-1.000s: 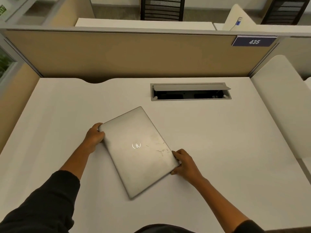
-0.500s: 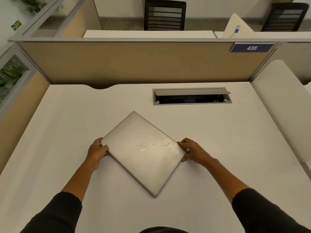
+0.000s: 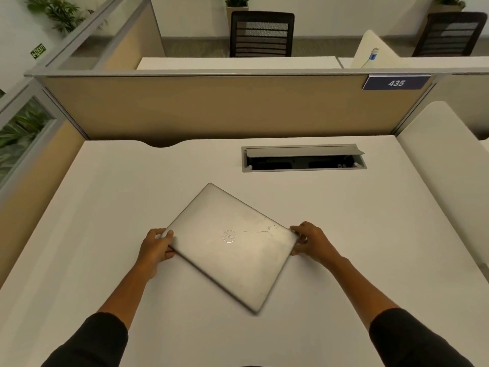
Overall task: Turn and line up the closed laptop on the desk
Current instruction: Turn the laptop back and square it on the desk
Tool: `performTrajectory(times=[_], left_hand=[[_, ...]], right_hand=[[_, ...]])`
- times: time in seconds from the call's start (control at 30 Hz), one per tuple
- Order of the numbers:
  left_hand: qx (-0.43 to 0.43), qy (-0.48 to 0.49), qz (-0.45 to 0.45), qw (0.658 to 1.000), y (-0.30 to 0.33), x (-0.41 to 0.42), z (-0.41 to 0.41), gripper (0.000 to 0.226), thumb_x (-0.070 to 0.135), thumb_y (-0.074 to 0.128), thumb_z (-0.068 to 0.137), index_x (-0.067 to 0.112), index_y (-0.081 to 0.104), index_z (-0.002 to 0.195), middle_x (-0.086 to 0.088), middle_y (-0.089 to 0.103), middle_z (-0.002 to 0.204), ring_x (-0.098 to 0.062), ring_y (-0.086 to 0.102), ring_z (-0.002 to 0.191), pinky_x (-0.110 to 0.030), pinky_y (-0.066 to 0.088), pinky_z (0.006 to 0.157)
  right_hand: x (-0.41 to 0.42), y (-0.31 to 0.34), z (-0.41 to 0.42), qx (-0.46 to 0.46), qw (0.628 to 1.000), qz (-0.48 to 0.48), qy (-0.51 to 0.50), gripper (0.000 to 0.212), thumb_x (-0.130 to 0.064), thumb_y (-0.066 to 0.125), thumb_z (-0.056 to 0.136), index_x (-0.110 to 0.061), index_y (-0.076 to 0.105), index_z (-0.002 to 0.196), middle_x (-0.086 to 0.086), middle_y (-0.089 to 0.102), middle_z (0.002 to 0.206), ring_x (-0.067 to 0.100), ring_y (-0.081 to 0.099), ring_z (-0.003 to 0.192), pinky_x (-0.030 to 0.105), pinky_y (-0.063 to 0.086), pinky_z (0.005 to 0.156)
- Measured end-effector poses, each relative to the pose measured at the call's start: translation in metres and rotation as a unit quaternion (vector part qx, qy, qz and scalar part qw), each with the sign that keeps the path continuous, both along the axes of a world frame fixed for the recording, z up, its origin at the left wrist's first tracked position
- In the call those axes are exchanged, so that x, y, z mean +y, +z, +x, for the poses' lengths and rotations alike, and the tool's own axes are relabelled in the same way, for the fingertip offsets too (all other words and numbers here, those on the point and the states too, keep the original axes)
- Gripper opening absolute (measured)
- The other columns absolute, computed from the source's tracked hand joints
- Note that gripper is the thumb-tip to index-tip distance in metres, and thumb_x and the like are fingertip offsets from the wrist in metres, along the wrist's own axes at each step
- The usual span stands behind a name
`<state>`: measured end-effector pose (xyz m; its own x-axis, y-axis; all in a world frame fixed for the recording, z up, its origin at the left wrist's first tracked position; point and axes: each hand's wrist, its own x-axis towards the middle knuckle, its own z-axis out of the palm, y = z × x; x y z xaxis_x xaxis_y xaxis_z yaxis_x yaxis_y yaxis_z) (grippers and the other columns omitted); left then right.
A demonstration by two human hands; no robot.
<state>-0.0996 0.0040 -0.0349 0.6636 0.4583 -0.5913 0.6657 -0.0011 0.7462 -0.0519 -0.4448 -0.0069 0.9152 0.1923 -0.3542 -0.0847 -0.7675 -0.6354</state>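
Note:
A closed silver laptop with a round logo and scratches on its lid lies on the white desk, skewed like a diamond with one corner pointing toward me. My left hand grips its left corner, thumb on the lid. My right hand holds its right corner, fingers curled over the edge. Both forearms reach in from below in dark sleeves.
An open grey cable box is set into the desk behind the laptop. A tan partition with a plate reading 435 closes the back. A white side panel stands at the right. Black chairs are beyond the partition.
The laptop has turned clockwise between my hands, its long edges swinging from steep toward a flatter angle. My right hand rose with its corner. The camera tilted up.

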Motion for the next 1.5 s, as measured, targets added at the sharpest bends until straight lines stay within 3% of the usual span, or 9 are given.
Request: performTrajectory(times=[0.17,0.33,0.47,0.57,0.67,0.83,1.03,1.3,1.5], left_hand=[[0.03,-0.096,0.16,0.982,0.006,0.012,0.016,0.042,0.05,0.065,0.099,0.01,0.067,0.107,-0.013,0.076,0.084,-0.03,0.064,0.067,-0.039,0.055,0.069],[0.111,-0.2,0.354,0.907,0.02,0.02,0.047,0.053,0.059,0.047,0.104,0.012,0.069,0.112,-0.012,0.075,0.109,-0.031,0.063,0.094,-0.039,0.051,0.083],[0.031,-0.165,0.261,0.951,0.023,0.009,0.076,0.045,0.041,0.053,0.107,0.002,0.073,0.116,-0.022,0.078,0.12,-0.042,0.07,0.114,-0.043,0.054,0.097],[0.021,-0.14,0.152,0.978,0.03,-0.008,0.095,0.047,0.04,0.049,0.109,0.002,0.073,0.122,-0.02,0.077,0.125,-0.041,0.068,0.125,-0.052,0.053,0.114],[0.035,-0.115,0.09,0.989,0.035,-0.022,0.111,0.053,0.043,0.043,0.11,0.004,0.074,0.128,-0.016,0.074,0.136,-0.037,0.066,0.132,-0.05,0.049,0.12],[0.062,-0.127,0.059,0.988,0.042,-0.037,0.123,0.061,0.05,0.035,0.111,0.009,0.074,0.136,-0.015,0.067,0.146,-0.037,0.061,0.136,-0.048,0.047,0.121],[0.078,-0.11,0.013,0.991,0.041,-0.044,0.128,0.066,0.056,0.033,0.11,0.009,0.068,0.141,-0.017,0.063,0.15,-0.038,0.058,0.14,-0.051,0.045,0.123],[0.063,-0.067,-0.03,0.995,0.038,-0.049,0.127,0.077,0.069,0.034,0.104,0.008,0.067,0.138,-0.017,0.066,0.146,-0.036,0.063,0.13,-0.05,0.047,0.12],[0.056,-0.032,-0.068,0.996,0.034,-0.057,0.119,0.09,0.081,0.031,0.098,0.009,0.067,0.139,-0.017,0.066,0.146,-0.039,0.061,0.139,-0.055,0.045,0.124]], right_hand=[[0.016,-0.02,-0.038,-0.008,0.977,0.044,-0.208,0.053,-0.001,0.093,0.07,0.0,0.073,0.119,0.017,0.073,0.097,0.036,0.069,0.089,0.04,0.056,0.087],[0.046,-0.032,-0.077,0.068,0.909,0.152,-0.382,0.039,-0.01,0.08,0.087,-0.003,0.072,0.125,0.008,0.08,0.089,0.027,0.077,0.091,0.048,0.062,0.096],[0.065,-0.032,-0.096,0.128,0.85,0.235,-0.454,0.037,-0.02,0.079,0.091,-0.005,0.07,0.124,0.01,0.078,0.107,0.027,0.075,0.1,0.049,0.06,0.102],[0.07,-0.028,-0.101,0.173,0.793,0.298,-0.502,0.023,-0.015,0.074,0.096,0.005,0.073,0.105,0.021,0.078,0.107,0.026,0.075,0.097,0.047,0.061,0.101],[0.073,-0.022,-0.103,0.202,0.75,0.343,-0.529,0.014,-0.011,0.07,0.098,0.001,0.073,0.092,0.019,0.079,0.1,0.031,0.076,0.1,0.044,0.062,0.097],[0.076,-0.018,-0.101,0.226,0.697,0.382,-0.563,0.015,-0.006,0.061,0.101,0.005,0.072,0.099,0.022,0.077,0.103,0.036,0.075,0.095,0.051,0.063,0.093],[0.088,-0.019,-0.096,0.207,0.719,0.364,-0.554,0.021,-0.017,0.069,0.099,0.002,0.078,0.096,0.018,0.082,0.097,0.028,0.078,0.086,0.039,0.064,0.075],[0.084,-0.024,-0.076,0.185,0.728,0.35,-0.56,0.06,-0.034,0.078,0.092,0.022,0.062,0.107,0.027,0.077,0.104,0.035,0.074,0.088,0.049,0.062,0.089],[0.054,-0.024,-0.028,0.161,0.766,0.317,-0.535,0.048,-0.047,0.078,0.087,0.0,0.07,0.089,0.013,0.072,0.089,0.031,0.068,0.081,0.043,0.058,0.075]])
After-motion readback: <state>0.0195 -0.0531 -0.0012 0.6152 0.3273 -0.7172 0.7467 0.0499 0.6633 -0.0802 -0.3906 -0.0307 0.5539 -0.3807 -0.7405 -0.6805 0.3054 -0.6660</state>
